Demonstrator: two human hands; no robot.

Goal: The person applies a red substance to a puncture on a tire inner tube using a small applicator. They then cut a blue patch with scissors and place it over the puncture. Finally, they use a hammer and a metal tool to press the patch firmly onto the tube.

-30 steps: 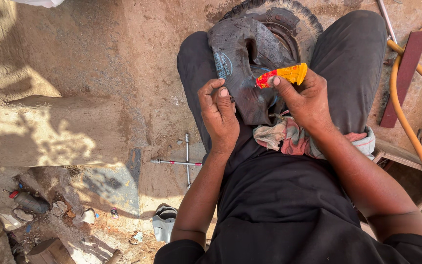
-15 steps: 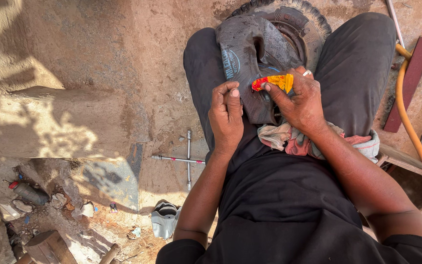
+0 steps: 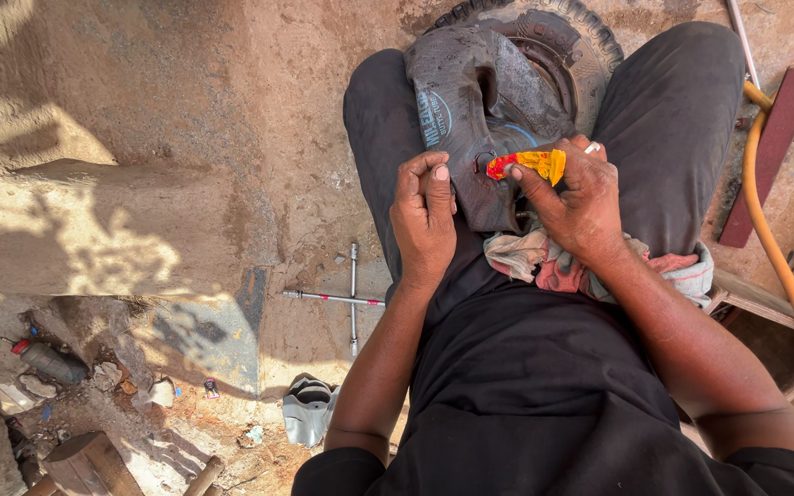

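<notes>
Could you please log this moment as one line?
left hand: pressing inner tube | right hand: holding yellow-red tube | rag on lap

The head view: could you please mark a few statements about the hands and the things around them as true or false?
1. The right hand holds a yellow and red tube. True.
2. The left hand holds the cross wrench. False: the wrench lies on the ground, and that hand rests on the black inner tube.
3. A crumpled cloth lies on the lap. True.
4. The orange hose is draped over the tyre. False: it runs along the ground beside the right leg.
</notes>
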